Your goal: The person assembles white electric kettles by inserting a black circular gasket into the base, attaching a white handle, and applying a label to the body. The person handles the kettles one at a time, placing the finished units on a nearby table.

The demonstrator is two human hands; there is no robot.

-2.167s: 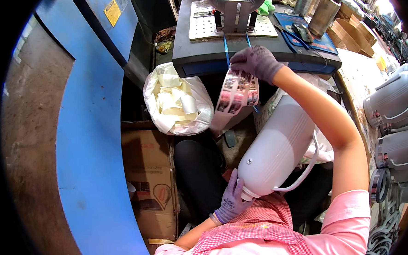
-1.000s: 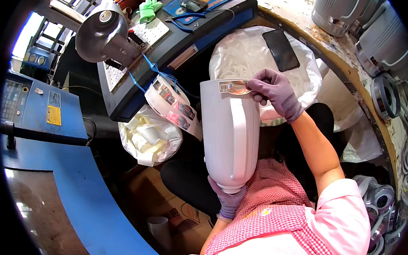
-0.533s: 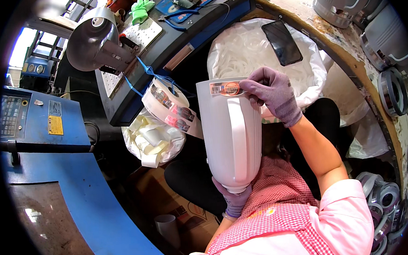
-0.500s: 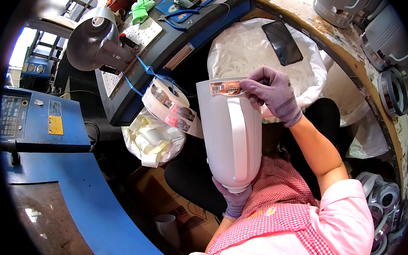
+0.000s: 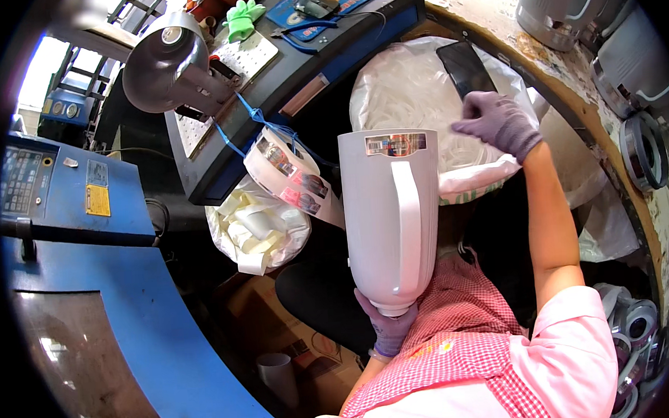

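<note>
A light grey plastic jug shell (image 5: 373,222) with a long side handle (image 5: 409,228) stands upright before my body, its wide end away from me. Under its narrow near end, my left hand (image 5: 390,329) in a purple glove is wrapped round the base. A small printed sticker (image 5: 396,144) lies on the shell just below the wide rim, above the handle. Off to the right of that rim, apart from the shell, my gloved right hand (image 5: 500,123) hovers in front of the white bag with its fingers curled in. Nothing shows between them.
A roll of stickers (image 5: 283,170) hangs by blue ties from the bench at left. Beyond the shell sits a white bag (image 5: 389,92) of translucent rings with a phone (image 5: 465,67) on it. A bag of backing strips (image 5: 256,228) and a blue machine (image 5: 127,295) are at left.
My right hand has let go of the sticker's right end and drawn away to the right. The sticker now lies along the shell. The shell has shifted slightly right in view.
</note>
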